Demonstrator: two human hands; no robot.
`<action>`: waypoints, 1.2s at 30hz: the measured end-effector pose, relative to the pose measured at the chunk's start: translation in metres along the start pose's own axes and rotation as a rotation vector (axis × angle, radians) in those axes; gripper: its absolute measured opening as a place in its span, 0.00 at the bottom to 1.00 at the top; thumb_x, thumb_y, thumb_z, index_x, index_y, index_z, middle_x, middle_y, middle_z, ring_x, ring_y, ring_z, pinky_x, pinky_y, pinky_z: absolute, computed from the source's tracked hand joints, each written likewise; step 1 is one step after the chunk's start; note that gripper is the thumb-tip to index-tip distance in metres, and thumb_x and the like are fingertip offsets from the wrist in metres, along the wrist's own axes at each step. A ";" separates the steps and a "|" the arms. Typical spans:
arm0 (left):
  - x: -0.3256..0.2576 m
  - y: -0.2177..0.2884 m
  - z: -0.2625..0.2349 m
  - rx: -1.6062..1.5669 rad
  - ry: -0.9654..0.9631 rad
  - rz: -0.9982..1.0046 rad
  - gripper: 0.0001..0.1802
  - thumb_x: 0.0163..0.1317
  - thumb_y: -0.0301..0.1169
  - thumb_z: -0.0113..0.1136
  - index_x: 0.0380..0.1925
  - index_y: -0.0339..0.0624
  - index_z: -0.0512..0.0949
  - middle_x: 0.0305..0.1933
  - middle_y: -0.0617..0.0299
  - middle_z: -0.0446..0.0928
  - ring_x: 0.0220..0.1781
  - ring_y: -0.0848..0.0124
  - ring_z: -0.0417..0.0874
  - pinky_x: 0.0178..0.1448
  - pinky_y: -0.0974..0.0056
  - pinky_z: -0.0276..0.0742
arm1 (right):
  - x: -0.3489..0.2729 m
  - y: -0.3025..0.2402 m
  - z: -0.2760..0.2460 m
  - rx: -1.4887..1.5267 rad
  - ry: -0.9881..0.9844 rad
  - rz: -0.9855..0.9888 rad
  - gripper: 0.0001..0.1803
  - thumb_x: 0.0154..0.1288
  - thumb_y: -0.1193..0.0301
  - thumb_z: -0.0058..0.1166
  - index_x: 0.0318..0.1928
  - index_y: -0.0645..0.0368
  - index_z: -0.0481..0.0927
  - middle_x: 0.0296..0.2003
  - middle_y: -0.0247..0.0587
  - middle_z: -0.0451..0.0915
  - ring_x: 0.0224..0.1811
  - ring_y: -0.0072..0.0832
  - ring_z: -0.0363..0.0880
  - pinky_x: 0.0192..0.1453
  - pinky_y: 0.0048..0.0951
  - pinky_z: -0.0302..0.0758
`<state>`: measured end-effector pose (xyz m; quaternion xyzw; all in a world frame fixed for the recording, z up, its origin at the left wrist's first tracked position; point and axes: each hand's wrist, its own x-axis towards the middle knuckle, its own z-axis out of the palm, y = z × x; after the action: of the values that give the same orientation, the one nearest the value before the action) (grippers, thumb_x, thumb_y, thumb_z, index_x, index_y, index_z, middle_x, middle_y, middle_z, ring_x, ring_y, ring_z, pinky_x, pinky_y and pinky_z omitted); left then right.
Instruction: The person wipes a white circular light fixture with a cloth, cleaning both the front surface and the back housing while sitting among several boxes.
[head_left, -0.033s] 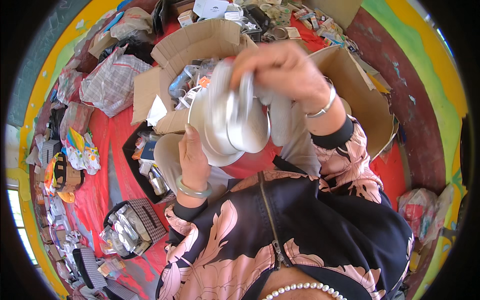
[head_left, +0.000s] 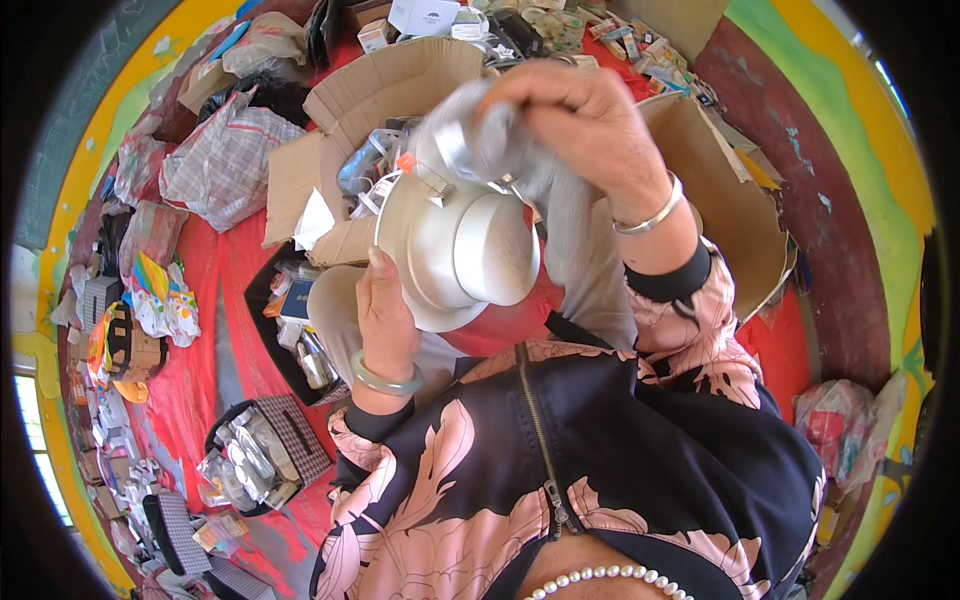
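Observation:
My left hand (head_left: 388, 312) grips the rim of a pale, stepped round housing (head_left: 425, 262), its thumb on the near side. The housing is tilted, with a wide flange and a narrower drum-shaped end facing right. A small metal clip shows near its upper edge. Above it, my right hand (head_left: 590, 125) is closed with its fingers pinched on a grey cloth (head_left: 567, 205), blurred by motion, which hangs down to the right of the housing. A shiny blurred patch shows by those fingertips; I cannot make out what it is.
An open cardboard box (head_left: 395, 85) with mixed packed goods stands just beyond my hands, and another cardboard box (head_left: 715, 190) is at the right. Black bins (head_left: 290, 325) with small items sit at the left on red floor covering. A checked bag (head_left: 225, 165) lies at the far left.
My right hand has shifted slightly right and up, and more of the housing's face shows. My left hand and the housing have stayed in place.

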<state>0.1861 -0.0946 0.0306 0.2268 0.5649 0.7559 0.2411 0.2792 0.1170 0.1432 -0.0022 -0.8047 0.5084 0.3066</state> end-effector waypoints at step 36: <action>0.036 0.007 -0.035 -0.622 0.125 0.018 0.30 0.71 0.48 0.30 0.65 0.41 0.57 0.67 0.55 0.61 0.67 0.58 0.64 0.69 0.52 0.61 | -0.081 0.063 0.092 -0.727 -0.246 -0.444 0.14 0.48 0.72 0.51 0.38 0.59 0.79 0.37 0.42 0.74 0.41 0.37 0.74 0.42 0.36 0.73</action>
<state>0.1360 -0.1001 0.0308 0.1001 0.3184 0.9069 0.2571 0.2804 0.0468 0.0250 0.1237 -0.9426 0.1108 0.2897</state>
